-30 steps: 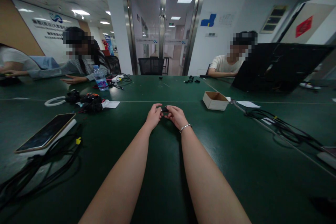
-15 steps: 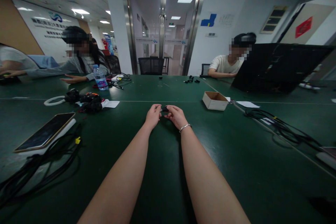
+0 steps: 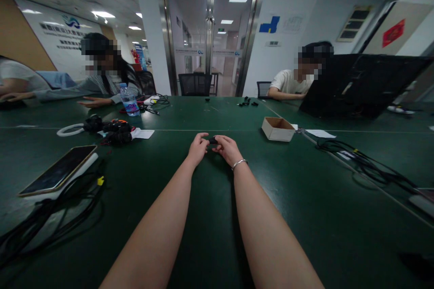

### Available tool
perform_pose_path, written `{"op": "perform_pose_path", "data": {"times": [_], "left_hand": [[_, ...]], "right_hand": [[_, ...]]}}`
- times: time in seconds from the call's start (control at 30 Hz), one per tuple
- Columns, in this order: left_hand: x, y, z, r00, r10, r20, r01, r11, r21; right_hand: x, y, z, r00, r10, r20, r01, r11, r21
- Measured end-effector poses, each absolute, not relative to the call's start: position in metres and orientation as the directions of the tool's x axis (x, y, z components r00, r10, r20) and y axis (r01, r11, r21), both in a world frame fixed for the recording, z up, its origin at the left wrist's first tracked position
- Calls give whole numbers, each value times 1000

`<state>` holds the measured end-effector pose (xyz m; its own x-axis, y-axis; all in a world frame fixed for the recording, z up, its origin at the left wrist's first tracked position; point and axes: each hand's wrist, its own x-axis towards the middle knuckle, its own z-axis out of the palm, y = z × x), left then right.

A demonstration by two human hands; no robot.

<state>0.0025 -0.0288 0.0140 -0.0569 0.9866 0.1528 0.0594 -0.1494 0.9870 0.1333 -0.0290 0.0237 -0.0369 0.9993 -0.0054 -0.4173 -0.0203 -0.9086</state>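
Note:
Both my arms reach forward over the dark green table (image 3: 217,216). My left hand (image 3: 197,148) and my right hand (image 3: 228,148) meet at the table's middle, fingers pinched together on a small black part (image 3: 212,140) held between them. A silver bracelet (image 3: 239,163) circles my right wrist. What the black part is I cannot make out.
An open cardboard box (image 3: 278,128) sits to the right, a tablet (image 3: 58,175) on a white pad with black cables (image 3: 44,216) to the left. A water bottle (image 3: 129,100), black gear (image 3: 113,130) and a white ring (image 3: 69,130) lie further left. More cables (image 3: 366,165) and a laptop (image 3: 359,83) stand right. People sit at the far side.
My hands have stayed in place on the small black part, with only slight finger movement. The person at the far right shifted a little.

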Motion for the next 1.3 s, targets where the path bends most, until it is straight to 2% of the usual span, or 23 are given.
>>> {"op": "perform_pose_path", "data": {"times": [0.13, 0.3, 0.8, 1.0, 1.3], "left_hand": [[3, -31, 18, -6, 986, 164, 35, -164, 986], [4, -35, 23, -20, 995, 101, 15, -101, 995], [4, -34, 22, 53, 988, 142, 33, -144, 989], [4, -32, 19, -12, 991, 130, 11, -129, 992], [3, -34, 21, 58, 988, 145, -3, -145, 989]], "right_hand": [[133, -29, 24, -56, 998, 7, -433, -18, -901], [134, -28, 23, -52, 999, 14, -440, -11, -898], [134, -27, 23, -64, 998, -8, -459, -36, -888], [135, -26, 21, -77, 997, -2, -444, -36, -895], [136, -27, 21, -83, 997, 6, -446, -32, -894]]}}
